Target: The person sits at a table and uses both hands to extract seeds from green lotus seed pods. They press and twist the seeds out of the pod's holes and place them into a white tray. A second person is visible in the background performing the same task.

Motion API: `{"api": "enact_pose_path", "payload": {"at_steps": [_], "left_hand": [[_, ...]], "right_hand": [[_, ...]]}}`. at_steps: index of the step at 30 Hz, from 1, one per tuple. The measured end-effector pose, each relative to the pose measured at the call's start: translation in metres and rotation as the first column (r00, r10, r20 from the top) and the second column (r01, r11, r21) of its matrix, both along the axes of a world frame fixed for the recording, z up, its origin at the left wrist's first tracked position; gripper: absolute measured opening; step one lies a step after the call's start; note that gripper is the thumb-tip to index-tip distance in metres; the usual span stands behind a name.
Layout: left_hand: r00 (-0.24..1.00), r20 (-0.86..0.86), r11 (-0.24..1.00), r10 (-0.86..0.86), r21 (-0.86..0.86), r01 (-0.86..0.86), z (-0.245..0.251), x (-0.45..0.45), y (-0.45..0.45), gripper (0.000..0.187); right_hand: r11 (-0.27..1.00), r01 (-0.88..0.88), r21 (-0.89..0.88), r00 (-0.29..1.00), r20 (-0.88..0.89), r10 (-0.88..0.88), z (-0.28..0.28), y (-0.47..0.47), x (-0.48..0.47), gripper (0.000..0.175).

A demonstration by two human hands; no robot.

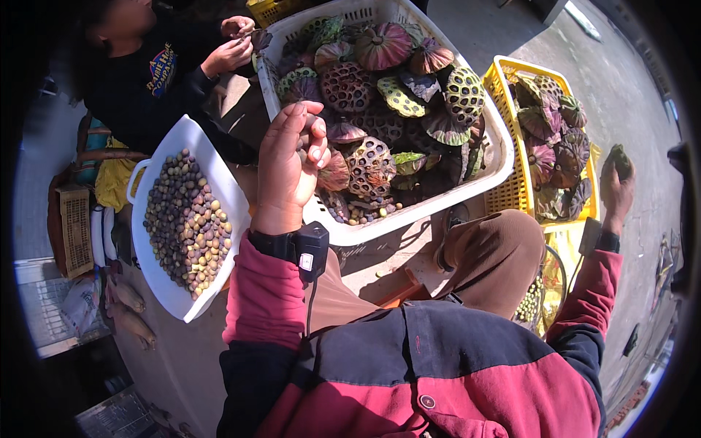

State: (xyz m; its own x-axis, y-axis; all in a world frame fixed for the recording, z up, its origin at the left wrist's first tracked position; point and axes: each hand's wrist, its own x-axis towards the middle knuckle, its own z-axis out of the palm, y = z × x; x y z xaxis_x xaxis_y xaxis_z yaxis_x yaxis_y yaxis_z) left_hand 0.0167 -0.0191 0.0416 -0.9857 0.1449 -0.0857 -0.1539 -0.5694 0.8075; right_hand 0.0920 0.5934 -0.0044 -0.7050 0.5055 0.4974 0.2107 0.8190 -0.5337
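My left hand (pixel 287 159) is raised over the near left side of a white plastic crate (pixel 427 209). Its fingers are curled around small dark lotus seeds, partly hidden by them. Lotus seed pods (pixel 371 167) in purple, brown and green fill the crate, with loose seeds (pixel 361 214) in its near corner. Far to the right, my right hand (pixel 618 189) holds a dark green lotus pod (pixel 619 161) beside a yellow crate (pixel 504 191). More purplish pods (pixel 567 159) are heaped in that crate. Left of my left forearm, a white basin (pixel 227 178) contains many lotus seeds (pixel 189 230).
Opposite me at upper left sits a person in a dark top, whose hands (pixel 233 52) hold a pod at the crate's edge. Below the yellow crate, yellow sacking and a net-like container (pixel 528 301) hold green seeds. Brown work gloves (pixel 128 312) lie at left.
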Motion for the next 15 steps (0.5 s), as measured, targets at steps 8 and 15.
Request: {"api": "enact_pose_path", "payload": {"at_steps": [8, 15], "left_hand": [[0.899, -0.001, 0.817, 0.438, -0.416, -0.399, 0.035, 0.065, -0.157, 0.022], [0.652, 0.243, 0.647, 0.718, -0.578, -0.498, 0.020, 0.139, -0.279, 0.028]], "right_hand": [[0.982, -0.120, 0.146, 0.906, 0.421, 0.049, -0.222, 0.084, 0.016, 0.057], [0.999, -0.025, 0.021, 0.727, 0.687, 0.004, -0.229, 0.095, -0.006, 0.052]]}}
